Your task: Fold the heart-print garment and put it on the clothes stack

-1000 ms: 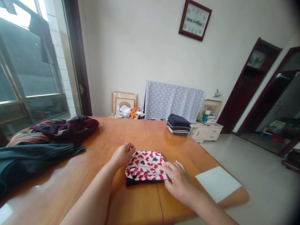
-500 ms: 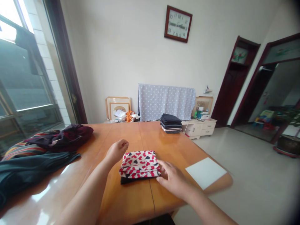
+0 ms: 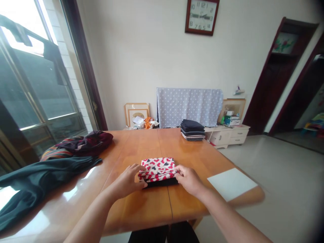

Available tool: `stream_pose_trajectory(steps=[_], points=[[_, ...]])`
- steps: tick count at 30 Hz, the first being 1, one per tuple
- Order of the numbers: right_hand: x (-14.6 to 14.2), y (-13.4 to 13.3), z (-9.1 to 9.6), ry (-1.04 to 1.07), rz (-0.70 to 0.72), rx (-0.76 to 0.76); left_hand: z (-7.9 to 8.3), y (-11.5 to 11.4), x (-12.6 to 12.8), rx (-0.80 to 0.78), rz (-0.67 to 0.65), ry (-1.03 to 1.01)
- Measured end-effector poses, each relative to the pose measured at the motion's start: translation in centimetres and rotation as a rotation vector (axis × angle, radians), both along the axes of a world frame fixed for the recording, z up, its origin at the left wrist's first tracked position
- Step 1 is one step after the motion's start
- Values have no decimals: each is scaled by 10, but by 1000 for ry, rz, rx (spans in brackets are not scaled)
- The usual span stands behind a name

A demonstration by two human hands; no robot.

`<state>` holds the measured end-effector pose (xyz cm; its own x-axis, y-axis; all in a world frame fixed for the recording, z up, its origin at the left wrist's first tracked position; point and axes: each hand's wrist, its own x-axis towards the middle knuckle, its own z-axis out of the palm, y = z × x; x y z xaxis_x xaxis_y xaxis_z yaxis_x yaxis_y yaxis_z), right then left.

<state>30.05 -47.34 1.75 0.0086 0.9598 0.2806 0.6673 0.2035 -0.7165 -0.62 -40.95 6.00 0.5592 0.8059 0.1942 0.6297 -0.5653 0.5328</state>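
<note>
A folded heart-print garment [image 3: 158, 165], white with red and black hearts, lies on the table in front of me. A strip of black fabric [image 3: 163, 182] shows under its near edge. My left hand [image 3: 130, 180] grips the bundle's left end, fingers over the top and thumb low at the near corner. At the other end, my right hand [image 3: 188, 179] pinches the right edge between thumb and fingers. Both fingertips are partly hidden by the cloth folds.
A neat stack of dark folded clothes [image 3: 192, 130] stands at the table's far right. Dark green clothing [image 3: 50, 179] and a maroon and striped heap [image 3: 86, 145] lie to the left. A white sheet [image 3: 231, 184] rests near the table's right corner [image 3: 257, 197].
My left hand has come down from above the bundle onto its left end. My right hand has closed on the right edge. More black fabric shows underneath; the camera view has shifted.
</note>
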Motion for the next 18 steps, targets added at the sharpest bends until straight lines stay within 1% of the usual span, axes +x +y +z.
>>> stream_pose_trajectory(steps=[3, 5, 7, 10, 14, 16, 18], points=[[0, 7, -7, 89, -3, -54, -11, -9, 2, 113, 40, 35], [0, 11, -12, 147, 1, -81, -16, -7, 7, 169, 61, 55], [-1, 16, -12, 173, -1, -86, -18, -3, 13, 198, 67, 95], [-2, 24, -5, 144, -38, -34, -12, 7, 22, 256, 120, 156], [-4, 28, 8, 110, -108, 117, 0, 10, 25, 452, 219, 181], [-3, 21, 7, 78, -95, 146, -2, 5, 22, 512, 190, 226], [-1, 11, -2, 15, -41, 137, -10, -4, 17, 503, 115, 278]])
